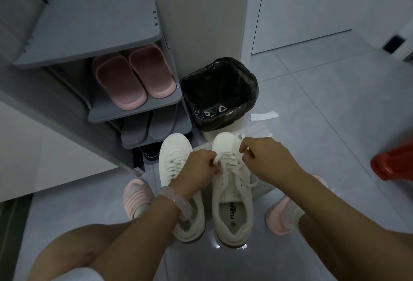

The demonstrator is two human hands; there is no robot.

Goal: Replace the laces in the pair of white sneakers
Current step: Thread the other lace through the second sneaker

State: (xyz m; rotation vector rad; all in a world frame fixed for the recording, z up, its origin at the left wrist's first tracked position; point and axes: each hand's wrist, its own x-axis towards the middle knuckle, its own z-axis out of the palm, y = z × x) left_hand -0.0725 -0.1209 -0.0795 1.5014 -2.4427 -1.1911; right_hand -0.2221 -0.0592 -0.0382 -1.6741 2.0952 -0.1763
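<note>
Two sneakers stand side by side under our hands. Our left hand (200,164) pinches the lace (232,164) of the right-side sneaker (232,193), and our right hand (264,155) pinches it nearer the toe, likely to keep it taut while we work it through the eyelets. Beside our left fingers sits the other sneaker (174,160), laced. Beyond our fingertips, the bin (250,86) holds only its black liner.

The person's forearms and knees are bare, with no sleeves down to the hands. Behind the left hand (199,166), a pale pink translucent bangle (173,198) circles the wrist. Below the hands, both feet wear pink ridged slippers (136,193) over white socks (292,213).
</note>
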